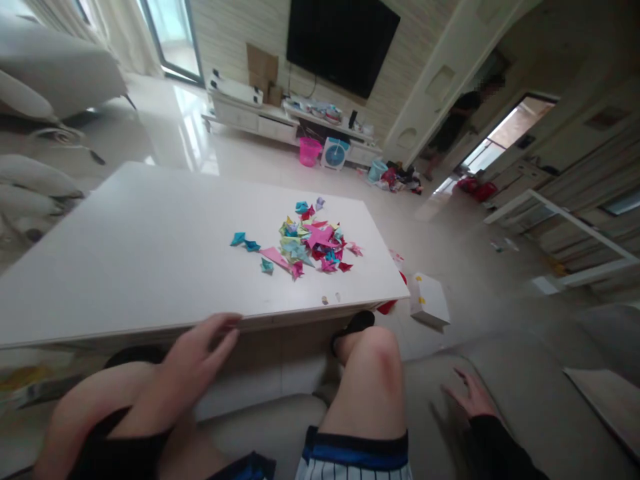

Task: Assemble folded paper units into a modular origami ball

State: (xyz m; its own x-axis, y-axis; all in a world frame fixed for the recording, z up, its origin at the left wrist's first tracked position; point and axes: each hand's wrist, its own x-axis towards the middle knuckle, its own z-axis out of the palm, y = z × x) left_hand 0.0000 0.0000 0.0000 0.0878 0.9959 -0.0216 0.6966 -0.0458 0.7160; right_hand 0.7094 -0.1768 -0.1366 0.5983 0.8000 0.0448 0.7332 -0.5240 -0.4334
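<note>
My left hand [203, 350] has its fingers softly bent and side by side, with the thumb sticking out away from them, and nothing is pinched; it is by the near edge of the white table [165, 247], and I cannot tell if it touches; my right hand [473, 395] is off to the side, low over the grey sofa [435, 380], its fingers spread a bit, but blurry, so I cannot tell if they touch the seat; my right knee [383, 350] pokes up near the table's near right corner; on the table, past my left hand and to its right, is the heap of folded papers [297, 250]; a strip of white top lies between the heap and the near edge, with two tiny bits [325, 300] on it; a thinner strip runs along the right edge, and a big wide stretch of white goes off to the left, with lots of room to slide things; a long pink strip [274, 257] comes out of the heap's left side, its long way slanting from far left to near right; a pink pointy paper [320, 236] sits on top, its points poking out to different sides; two blue papers [245, 241] lie left of the heap, in a line slanting the same way; past the right edge, a white box [430, 300] sits on the floor.
</note>
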